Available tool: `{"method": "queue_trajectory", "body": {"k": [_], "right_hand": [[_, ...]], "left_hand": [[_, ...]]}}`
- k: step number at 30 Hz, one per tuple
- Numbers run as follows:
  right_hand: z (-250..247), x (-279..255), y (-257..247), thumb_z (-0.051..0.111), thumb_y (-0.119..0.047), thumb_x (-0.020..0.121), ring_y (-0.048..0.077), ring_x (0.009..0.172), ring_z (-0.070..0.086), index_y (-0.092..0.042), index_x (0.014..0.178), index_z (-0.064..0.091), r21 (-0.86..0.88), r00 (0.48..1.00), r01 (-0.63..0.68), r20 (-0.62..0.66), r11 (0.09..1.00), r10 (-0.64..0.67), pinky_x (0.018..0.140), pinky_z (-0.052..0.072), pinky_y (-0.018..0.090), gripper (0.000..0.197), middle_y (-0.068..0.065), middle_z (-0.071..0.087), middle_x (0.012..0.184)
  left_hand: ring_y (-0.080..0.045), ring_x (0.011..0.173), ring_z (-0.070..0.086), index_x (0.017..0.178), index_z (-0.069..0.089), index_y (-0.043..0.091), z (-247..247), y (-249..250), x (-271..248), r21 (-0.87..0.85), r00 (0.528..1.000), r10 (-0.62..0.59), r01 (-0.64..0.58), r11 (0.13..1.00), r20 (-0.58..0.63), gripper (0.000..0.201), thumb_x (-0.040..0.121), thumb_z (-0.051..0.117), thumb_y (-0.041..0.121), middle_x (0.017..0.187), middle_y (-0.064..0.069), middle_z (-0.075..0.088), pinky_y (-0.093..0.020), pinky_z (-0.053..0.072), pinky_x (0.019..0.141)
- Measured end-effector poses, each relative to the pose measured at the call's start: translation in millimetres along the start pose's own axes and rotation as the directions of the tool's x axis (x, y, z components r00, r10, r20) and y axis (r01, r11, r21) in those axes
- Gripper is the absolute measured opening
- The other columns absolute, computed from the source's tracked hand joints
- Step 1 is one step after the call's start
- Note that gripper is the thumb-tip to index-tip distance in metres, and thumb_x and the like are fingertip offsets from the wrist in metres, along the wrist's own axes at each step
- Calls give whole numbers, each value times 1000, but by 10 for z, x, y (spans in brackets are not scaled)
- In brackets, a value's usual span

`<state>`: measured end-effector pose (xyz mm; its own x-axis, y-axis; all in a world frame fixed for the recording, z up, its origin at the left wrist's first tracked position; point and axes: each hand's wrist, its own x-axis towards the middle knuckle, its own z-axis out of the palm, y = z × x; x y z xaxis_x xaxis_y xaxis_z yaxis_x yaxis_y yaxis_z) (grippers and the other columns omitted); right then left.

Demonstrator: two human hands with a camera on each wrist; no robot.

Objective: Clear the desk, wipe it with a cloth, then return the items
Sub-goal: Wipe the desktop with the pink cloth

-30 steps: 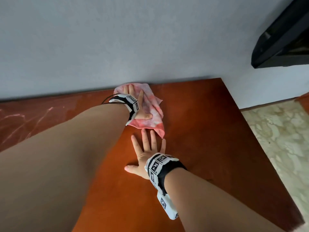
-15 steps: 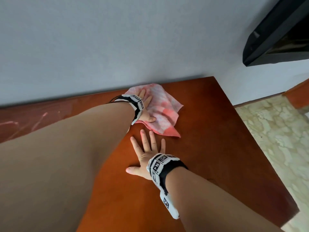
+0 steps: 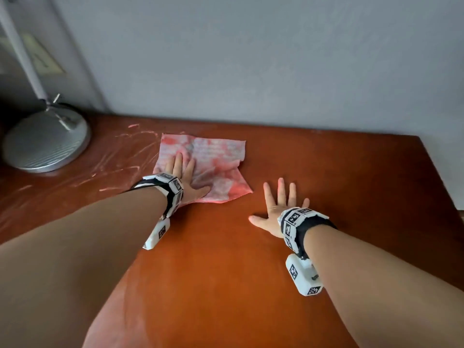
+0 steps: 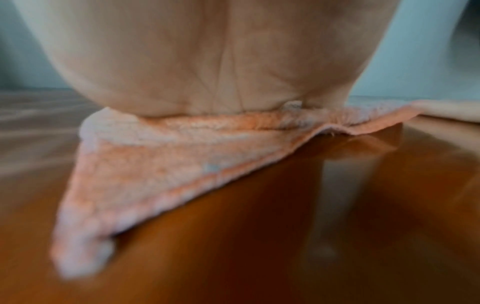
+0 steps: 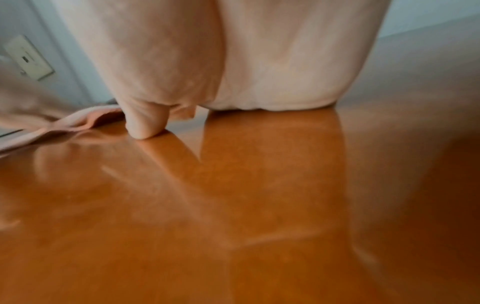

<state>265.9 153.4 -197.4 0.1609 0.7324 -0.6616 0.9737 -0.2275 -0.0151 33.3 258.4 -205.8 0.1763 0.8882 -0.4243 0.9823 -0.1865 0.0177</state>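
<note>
Here the left hand [image 3: 184, 180] lies flat with straight fingers pressed on a pink-and-white mottled cloth [image 3: 213, 169], a soft, fuzzy, roughly square rag spread on the glossy reddish-brown desk [image 3: 326, 184] near the grey wall [image 3: 251, 59], its edges skewed and one corner pointing toward the right hand [image 3: 278, 209]. That hand rests palm-down, fingers spread wide, on bare wood just beside the cloth. A round, ribbed metal lamp base [image 3: 46, 144] stands at far left, beside pale streaks.
</note>
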Motion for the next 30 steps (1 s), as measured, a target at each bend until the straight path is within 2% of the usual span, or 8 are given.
{"method": "queue_trajectory", "body": {"k": [3, 9, 15, 19, 20, 25, 27, 30], "right_hand": [[26, -5, -15, 30, -76, 85, 33, 143, -26, -33, 148, -23, -21, 999, -4, -35, 1000, 4, 113, 1, 63, 93, 5, -35, 154], [33, -101, -28, 31, -75, 85, 35, 144, -21, -30, 150, -18, 1, 996, 25, -90, 1000, -24, 114, 4, 63, 93, 8, -27, 157], [51, -134, 1, 27, -78, 84, 37, 144, -19, -28, 151, -15, -17, 994, 47, -98, 999, -48, 114, 6, 63, 93, 10, -22, 158], [76, -116, -21, 28, -76, 85, 38, 144, -18, -28, 151, -15, -20, 992, 43, -114, 999, -45, 114, 7, 63, 93, 11, -22, 158], [82, -105, -23, 28, -76, 85, 38, 144, -19, -28, 151, -16, -21, 993, 40, -115, 999, -42, 114, 7, 63, 93, 11, -23, 158], [73, -56, -37, 26, -76, 85, 39, 144, -19, -27, 150, -18, -42, 995, 24, -92, 999, -28, 114, 6, 63, 93, 11, -24, 157], [59, -40, -32, 24, -77, 85, 38, 144, -19, -27, 150, -20, -57, 997, 19, -75, 998, -23, 114, 5, 63, 93, 11, -25, 157], [56, -36, -32, 23, -77, 85, 38, 144, -20, -28, 149, -21, -64, 998, 18, -57, 998, -21, 114, 4, 63, 92, 11, -27, 156]], "left_hand": [[-20, 147, -14, 152, -4, 29, 295, -34, -653, -16, 992, -122, 122, 992, -10, 96, 77, 24, 81, 160, -3, -15, -51, 0, 117], [-20, 144, -24, 150, -17, 30, 834, -83, -1999, -13, 947, -269, 275, 961, 175, 100, 73, 15, 85, 156, -3, -28, -50, -6, 117], [-20, 134, -39, 135, -36, 27, 1273, 16, -2975, -30, 878, -321, 354, 935, 354, 120, 33, -25, 90, 138, -5, -48, -55, -11, 114], [-25, 137, -37, 139, -34, 26, 1363, 66, -3039, -28, 853, -346, 387, 922, 391, 99, 73, 8, 86, 136, -7, -49, -57, -12, 113], [-26, 137, -37, 141, -33, 26, 1357, 65, -3022, -19, 850, -351, 389, 921, 394, 97, 77, 13, 83, 135, -7, -49, -57, -12, 113], [-31, 141, -30, 145, -27, 27, 1279, 153, -2895, -1, 805, -442, 482, 876, 396, 104, 68, 10, 87, 147, -14, -41, -59, -6, 113], [-34, 142, -26, 147, -24, 26, 1166, 220, -2699, -24, 771, -495, 549, 836, 402, 105, 72, 19, 86, 151, -18, -33, -60, -3, 114], [-35, 143, -23, 150, -13, 28, 986, 238, -2312, -76, 802, -505, 553, 830, 319, 104, 73, 29, 84, 154, -19, -26, -61, -2, 113]]}}
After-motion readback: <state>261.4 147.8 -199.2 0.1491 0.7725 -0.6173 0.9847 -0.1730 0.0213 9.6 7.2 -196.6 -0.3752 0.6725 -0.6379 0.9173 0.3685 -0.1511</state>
